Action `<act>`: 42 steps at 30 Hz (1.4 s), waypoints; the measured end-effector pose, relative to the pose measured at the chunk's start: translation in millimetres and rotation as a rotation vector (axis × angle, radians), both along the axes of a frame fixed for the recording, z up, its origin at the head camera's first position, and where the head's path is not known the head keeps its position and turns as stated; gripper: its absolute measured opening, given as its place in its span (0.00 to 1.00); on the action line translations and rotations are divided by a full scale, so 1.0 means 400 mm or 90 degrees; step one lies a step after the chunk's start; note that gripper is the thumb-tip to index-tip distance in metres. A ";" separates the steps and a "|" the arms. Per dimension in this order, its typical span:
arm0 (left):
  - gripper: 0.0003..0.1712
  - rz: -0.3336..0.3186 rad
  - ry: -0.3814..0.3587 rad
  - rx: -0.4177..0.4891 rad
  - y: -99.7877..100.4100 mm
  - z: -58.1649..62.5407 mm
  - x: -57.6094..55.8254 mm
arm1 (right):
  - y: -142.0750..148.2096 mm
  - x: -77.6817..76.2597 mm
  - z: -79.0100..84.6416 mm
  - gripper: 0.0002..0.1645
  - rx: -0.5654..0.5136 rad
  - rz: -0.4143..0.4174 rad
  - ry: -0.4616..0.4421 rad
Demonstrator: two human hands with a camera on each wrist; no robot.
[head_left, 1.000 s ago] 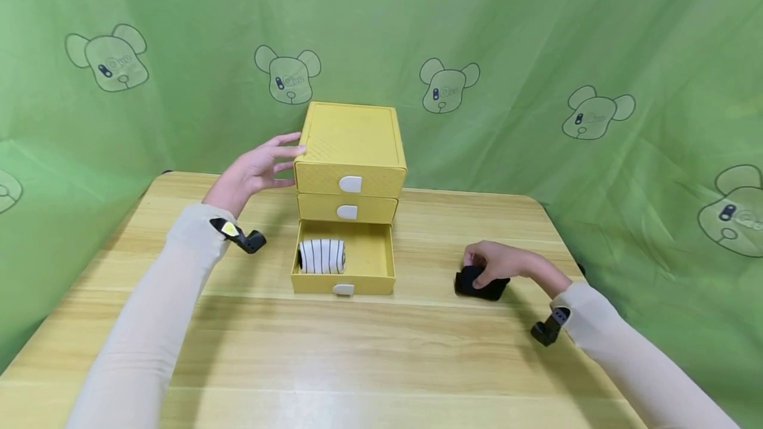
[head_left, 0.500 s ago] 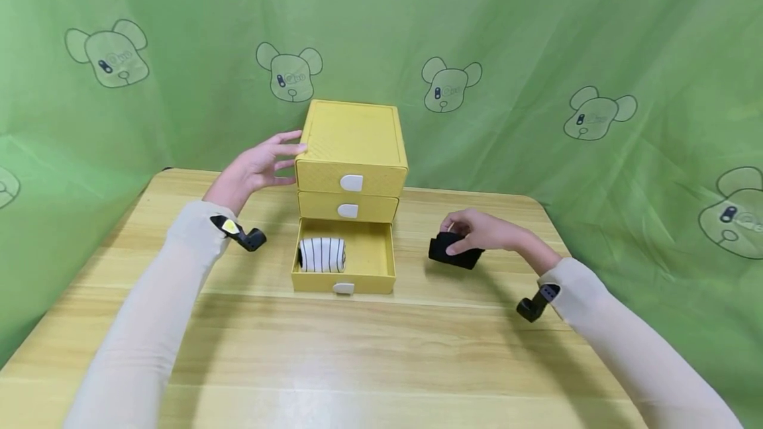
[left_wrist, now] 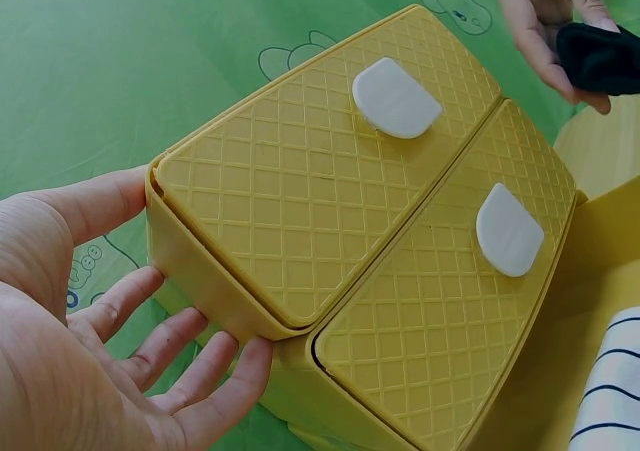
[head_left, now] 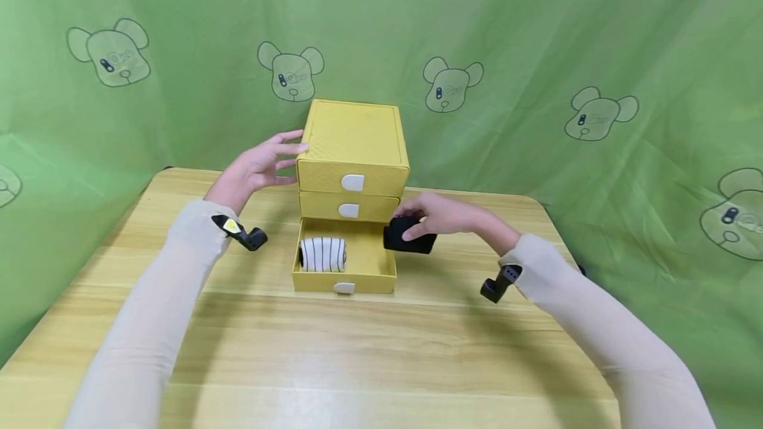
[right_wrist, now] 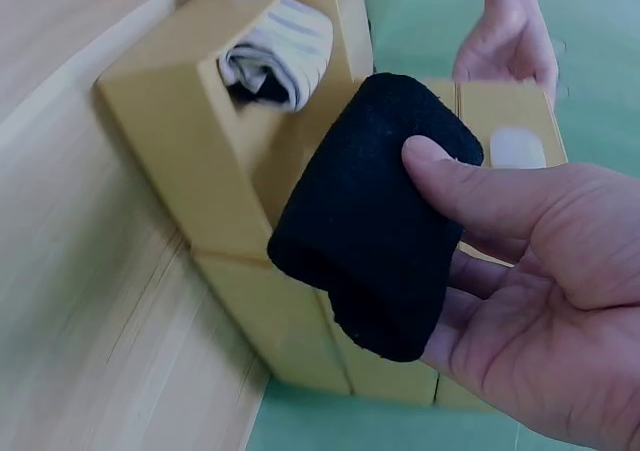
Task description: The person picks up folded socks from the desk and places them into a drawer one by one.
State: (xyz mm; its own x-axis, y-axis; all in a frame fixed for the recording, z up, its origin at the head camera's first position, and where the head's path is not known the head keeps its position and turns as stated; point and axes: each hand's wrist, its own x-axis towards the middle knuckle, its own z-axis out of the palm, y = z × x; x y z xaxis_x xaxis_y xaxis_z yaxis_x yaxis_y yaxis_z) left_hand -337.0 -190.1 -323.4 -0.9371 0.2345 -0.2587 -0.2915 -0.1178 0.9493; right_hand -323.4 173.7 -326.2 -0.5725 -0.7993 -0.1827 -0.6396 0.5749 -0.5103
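A black rolled-up sock (head_left: pixel 410 241) is pinched in my right hand (head_left: pixel 447 214), thumb on top and fingers beneath. It is held up at the right side of the pulled-out bottom drawer (head_left: pixel 371 251), overlapping its edge in the head view. Inside that drawer, on the left, lies a white sock roll with dark stripes (head_left: pixel 323 255). My left hand (head_left: pixel 253 169) rests with spread fingers against the left side of the yellow drawer unit (head_left: pixel 356 134). In the left wrist view its fingertips (left_wrist: pixel 250 356) touch the unit's front corner.
Two upper drawers with white tabs (head_left: pixel 352 183) are pushed in. Under everything is a light wooden table (head_left: pixel 310 356). A green curtain (head_left: pixel 369 25) printed with bear heads hangs close behind and at both sides. Each wrist wears a small black camera (head_left: pixel 495 288).
The right hand has lifted the black sock off the table and carried it left to the drawer's right side. The left hand stays on the unit.
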 end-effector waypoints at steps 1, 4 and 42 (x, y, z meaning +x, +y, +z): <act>0.40 -0.002 0.003 -0.002 0.000 0.000 0.001 | -0.014 0.004 0.003 0.21 0.002 0.009 -0.002; 0.40 -0.006 0.010 -0.007 0.000 -0.001 0.002 | -0.050 0.012 0.005 0.21 0.013 0.036 0.003; 0.42 0.012 -0.009 0.013 0.005 -0.003 -0.005 | -0.228 -0.023 -0.107 0.22 0.209 0.051 0.061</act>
